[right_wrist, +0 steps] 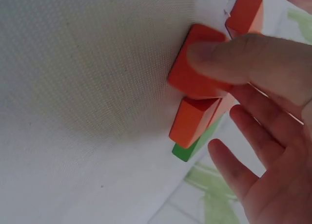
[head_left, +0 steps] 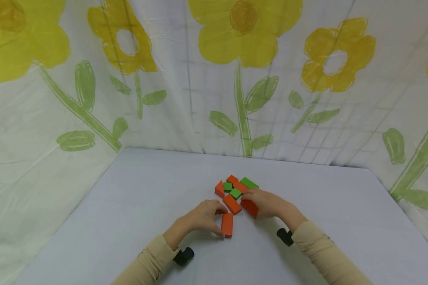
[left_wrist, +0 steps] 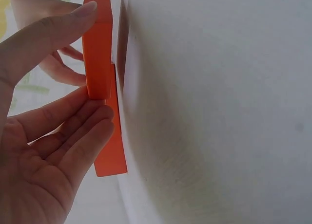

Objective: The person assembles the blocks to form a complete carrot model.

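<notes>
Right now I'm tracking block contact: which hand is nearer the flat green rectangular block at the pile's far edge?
Right. The right hand sits just below the flat green rectangular block; the left hand is farther, lower left, at an orange block.

Pale grey-white table [head_left: 135, 206] under cloth cover, woven texture plain in wrist views. White fabric backdrop [head_left: 192, 111] draped behind and along both sides, faint grid showing through. Printed on it: big yellow flowers [head_left: 246, 29], green stems, green leaves [head_left: 260, 93].
</notes>
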Action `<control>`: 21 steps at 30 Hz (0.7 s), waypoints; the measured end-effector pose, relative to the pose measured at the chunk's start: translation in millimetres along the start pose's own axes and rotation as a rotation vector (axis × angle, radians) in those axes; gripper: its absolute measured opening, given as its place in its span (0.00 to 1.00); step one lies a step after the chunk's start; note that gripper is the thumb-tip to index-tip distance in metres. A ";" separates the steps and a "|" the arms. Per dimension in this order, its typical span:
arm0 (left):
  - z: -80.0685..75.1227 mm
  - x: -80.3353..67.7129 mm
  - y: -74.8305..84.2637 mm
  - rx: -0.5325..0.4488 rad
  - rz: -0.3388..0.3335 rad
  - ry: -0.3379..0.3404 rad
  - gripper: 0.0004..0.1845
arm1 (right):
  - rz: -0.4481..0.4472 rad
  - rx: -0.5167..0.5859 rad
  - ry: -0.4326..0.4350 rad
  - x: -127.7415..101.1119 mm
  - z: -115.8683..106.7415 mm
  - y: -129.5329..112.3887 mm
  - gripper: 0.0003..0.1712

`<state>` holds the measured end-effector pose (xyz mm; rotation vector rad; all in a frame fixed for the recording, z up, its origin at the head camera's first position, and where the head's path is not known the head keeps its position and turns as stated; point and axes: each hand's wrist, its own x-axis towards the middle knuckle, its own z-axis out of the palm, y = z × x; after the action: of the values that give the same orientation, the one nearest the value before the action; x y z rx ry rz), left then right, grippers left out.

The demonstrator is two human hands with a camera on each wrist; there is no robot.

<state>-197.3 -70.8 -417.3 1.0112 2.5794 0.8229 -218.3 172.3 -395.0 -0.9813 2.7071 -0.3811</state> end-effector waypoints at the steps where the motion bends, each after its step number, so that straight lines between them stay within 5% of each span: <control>1: 0.4 -0.3 0.4 0.002 -0.002 0.000 0.28 | 0.019 0.021 -0.002 -1.2 -0.2 -0.1 0.31; 6: 2.0 -2.0 3.4 0.009 -0.023 -0.010 0.28 | 0.080 0.107 0.053 -10.9 1.5 1.3 0.33; 12: 3.7 -2.0 4.8 0.040 -0.010 -0.003 0.28 | 0.020 0.149 0.178 -23.2 9.1 -0.7 0.33; 21: 5.4 0.5 3.7 0.049 -0.039 -0.012 0.28 | 0.010 0.194 0.178 -27.2 19.3 -11.4 0.30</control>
<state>-193.4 -66.0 -419.5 0.9729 2.6120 0.7450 -185.4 178.5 -405.8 -0.9182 2.7622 -0.7472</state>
